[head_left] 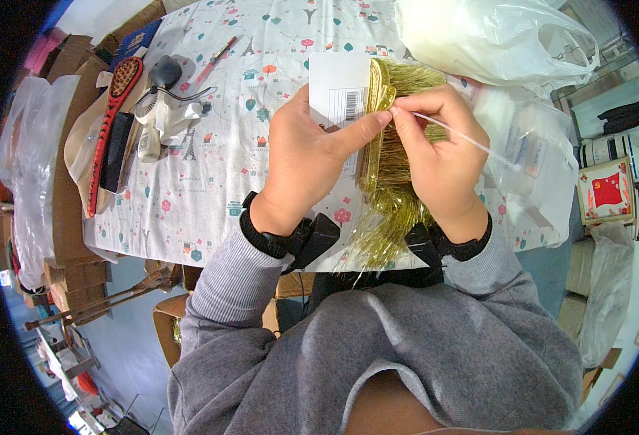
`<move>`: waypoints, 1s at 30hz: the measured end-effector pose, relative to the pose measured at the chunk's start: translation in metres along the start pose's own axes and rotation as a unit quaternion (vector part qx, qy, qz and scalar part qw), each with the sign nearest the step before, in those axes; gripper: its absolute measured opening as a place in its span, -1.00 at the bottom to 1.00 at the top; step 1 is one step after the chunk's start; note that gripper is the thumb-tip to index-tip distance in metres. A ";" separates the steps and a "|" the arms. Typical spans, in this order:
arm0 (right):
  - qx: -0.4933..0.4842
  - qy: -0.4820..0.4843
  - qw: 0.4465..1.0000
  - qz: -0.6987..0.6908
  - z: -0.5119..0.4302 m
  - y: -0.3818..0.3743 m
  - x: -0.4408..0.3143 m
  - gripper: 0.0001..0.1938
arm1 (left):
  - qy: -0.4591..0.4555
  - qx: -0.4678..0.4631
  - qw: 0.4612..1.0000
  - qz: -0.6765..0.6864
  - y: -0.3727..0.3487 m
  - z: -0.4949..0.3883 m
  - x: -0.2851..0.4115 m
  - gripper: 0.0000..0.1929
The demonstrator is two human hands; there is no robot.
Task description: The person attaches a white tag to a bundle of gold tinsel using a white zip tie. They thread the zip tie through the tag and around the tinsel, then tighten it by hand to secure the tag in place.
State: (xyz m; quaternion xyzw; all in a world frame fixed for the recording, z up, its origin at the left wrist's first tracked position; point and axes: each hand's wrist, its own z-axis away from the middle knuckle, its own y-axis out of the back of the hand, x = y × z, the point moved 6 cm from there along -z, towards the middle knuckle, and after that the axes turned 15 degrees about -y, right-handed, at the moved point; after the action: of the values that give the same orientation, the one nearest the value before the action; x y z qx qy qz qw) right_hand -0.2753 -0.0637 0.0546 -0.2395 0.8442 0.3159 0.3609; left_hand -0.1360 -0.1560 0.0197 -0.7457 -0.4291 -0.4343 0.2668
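Note:
A gold tinsel fringe with a braided gold band lies over a white card that bears a barcode label. My left hand holds the card and band from the left, its thumb pressed on the band. Just right of that thumb, my right hand pinches a thin white plastic strip or cord at the band's edge. The strip slants down to the right beyond my fingers. Loose tinsel strands hang toward the near table edge. What the fingers under the card touch is hidden.
On the patterned tablecloth, a red hairbrush, a dark phone-like slab, a small handheld fan and a red pen lie left. A white plastic bag and clear packets lie right. A cardboard box borders the left side.

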 end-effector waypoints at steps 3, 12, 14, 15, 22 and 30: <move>-0.048 -0.126 0.976 -0.173 0.000 -0.005 0.019 -0.92 | -0.001 -0.005 1.000 -0.004 0.000 -0.001 0.003 -0.63; -0.107 -0.223 0.935 -0.252 -0.007 -0.008 0.023 -0.87 | 0.003 -0.008 1.000 -0.012 0.004 -0.002 0.006 -0.63; -0.106 -0.188 0.952 -0.218 -0.008 -0.002 0.014 -0.87 | -0.005 0.001 1.000 -0.014 0.006 -0.002 0.006 -0.63; -0.108 -0.169 0.960 -0.197 -0.007 -0.001 0.009 -0.87 | -0.001 0.005 1.000 -0.011 0.006 -0.003 0.004 -0.64; -0.077 -0.069 0.971 -0.214 -0.001 0.006 -0.006 -0.85 | 0.016 0.003 1.000 -0.019 0.007 -0.002 0.002 -0.65; -0.028 0.053 0.998 -0.009 -0.003 0.007 -0.017 -0.86 | 0.007 0.006 1.000 -0.010 0.005 -0.003 0.005 -0.66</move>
State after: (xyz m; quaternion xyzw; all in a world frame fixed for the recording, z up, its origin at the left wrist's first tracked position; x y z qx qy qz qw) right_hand -0.2707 -0.0580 0.0719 -0.2740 0.8508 0.3227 0.3114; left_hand -0.1319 -0.1585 0.0253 -0.7368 -0.4376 -0.4390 0.2702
